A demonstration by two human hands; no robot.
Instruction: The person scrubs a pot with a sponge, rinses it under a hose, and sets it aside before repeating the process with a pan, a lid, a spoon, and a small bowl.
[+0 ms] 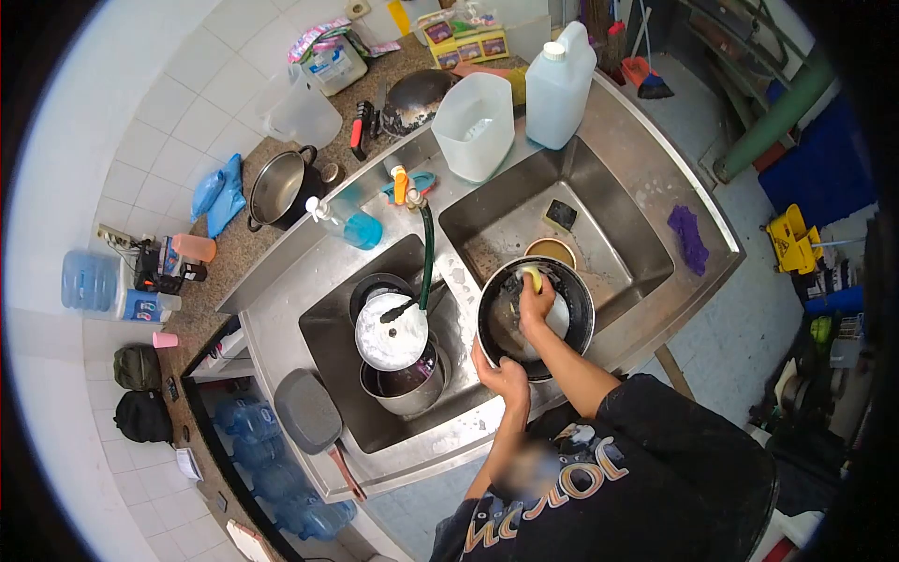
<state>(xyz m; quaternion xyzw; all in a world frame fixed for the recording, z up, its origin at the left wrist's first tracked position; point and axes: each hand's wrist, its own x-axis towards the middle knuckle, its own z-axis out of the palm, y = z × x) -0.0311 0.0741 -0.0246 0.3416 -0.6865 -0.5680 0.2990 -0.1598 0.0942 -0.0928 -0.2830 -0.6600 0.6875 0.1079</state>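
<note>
My left hand (506,377) is closed on the near rim of a dark cooking pot (499,304), which is tilted over the edge of the right sink basin. Inside the pot, my right hand (536,304) is closed on a yellow sponge (533,276), pressed to the inner wall. Whitish suds show on the pot's inside. Behind the pot, a round tan-bottomed vessel (552,250) lies partly hidden in the right basin (599,187). A dark-topped scouring sponge (561,215) rests farther back there.
In the left basin (323,347), a soapy white lid (391,347) lies over a steel pot (412,398). A green hose (427,253) hangs between basins. A grey griddle pan (307,412) sits left; a jug (562,89), open container (473,131) and soap bottle (351,225) stand behind.
</note>
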